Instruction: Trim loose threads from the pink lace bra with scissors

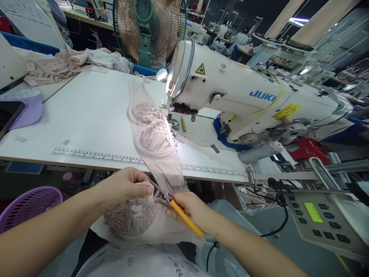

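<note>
Sewing machine point(245, 100), fan point(150, 30), basket point(29, 204)

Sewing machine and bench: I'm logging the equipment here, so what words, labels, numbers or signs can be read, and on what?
"JUKI" in blue on the sewing machine.
Warning triangle on the machine: a sign, no words.
Yellow label on the machine: too blurred.
Ruler on the table edge: numbers too small.
Paper sheet, top left: unreadable.
Green display on the control panel: nothing legible.

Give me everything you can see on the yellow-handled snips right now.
The snips are small thread clippers with a yellow handle, a red collar and thin grey metal blades. The right hand grips the handle, which runs down and right past the wrist. The blades point up-left, tips at the edge of the pale pink lace garment that the left hand pinches. Whether the blades are open is too small to tell.
</note>
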Tool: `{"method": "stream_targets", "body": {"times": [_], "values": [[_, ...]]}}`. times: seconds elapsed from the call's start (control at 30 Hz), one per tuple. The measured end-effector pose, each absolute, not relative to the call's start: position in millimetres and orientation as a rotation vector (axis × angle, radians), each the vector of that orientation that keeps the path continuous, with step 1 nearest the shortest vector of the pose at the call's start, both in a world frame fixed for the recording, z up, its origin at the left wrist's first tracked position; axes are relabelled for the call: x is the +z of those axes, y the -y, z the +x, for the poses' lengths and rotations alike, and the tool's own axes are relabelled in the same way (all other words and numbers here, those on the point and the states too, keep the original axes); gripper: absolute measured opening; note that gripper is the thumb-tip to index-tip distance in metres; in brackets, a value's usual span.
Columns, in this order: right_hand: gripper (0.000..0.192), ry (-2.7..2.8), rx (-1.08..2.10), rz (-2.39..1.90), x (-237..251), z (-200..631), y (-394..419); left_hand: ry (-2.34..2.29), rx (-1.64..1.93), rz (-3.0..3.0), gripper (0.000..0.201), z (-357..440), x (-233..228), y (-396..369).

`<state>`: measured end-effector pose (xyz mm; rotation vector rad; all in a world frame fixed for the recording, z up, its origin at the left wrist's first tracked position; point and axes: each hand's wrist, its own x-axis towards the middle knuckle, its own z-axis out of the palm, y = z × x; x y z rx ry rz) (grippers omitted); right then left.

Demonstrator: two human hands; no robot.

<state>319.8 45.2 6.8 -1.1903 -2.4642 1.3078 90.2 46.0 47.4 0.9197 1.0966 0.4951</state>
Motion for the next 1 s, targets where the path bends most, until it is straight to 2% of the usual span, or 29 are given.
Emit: {"method": "stream_targets", "body": {"times": [0.13, 0.3, 0.5, 0.57, 0.8, 0.93, 1.0], "values": [[0.039, 2.401, 1.385, -1.166, 15.0, 321.9, -51.2, -1.096, 0.509, 1.013, 0.028, 87.3, 49.0, -43.3], [0.038, 2.359, 1.148, -1.152, 24.1, 327.5, -48.9, -1.178, 0.602, 1.190, 0.029, 79.0, 50.9, -36.6], [0.009, 2.490, 0.952, -1.000, 6.3, 322.8, -28.3, -1.241, 0.698, 1.288, 0.024, 70.9, 51.7, -26.5], [0.008, 2.531, 0.933, -0.980, 1.0, 318.9, -22.1, -1.246, 0.718, 1.300, 0.023, 70.5, 53.9, -23.4], [0.022, 2.534, 1.213, -1.017, 10.5, 309.4, -7.8, -1.381, 0.700, 1.345, 0.027, 54.5, 48.3, -7.0], [0.024, 2.493, 1.368, -0.792, 38.0, 293.5, -0.9, -1.339, 0.627, 1.254, 0.045, 27.7, 31.9, 15.5], [0.027, 2.500, 1.439, -0.593, 56.5, 278.3, 1.1, -1.366, 0.635, 1.406, 0.051, 15.0, 28.9, 26.0]]}}
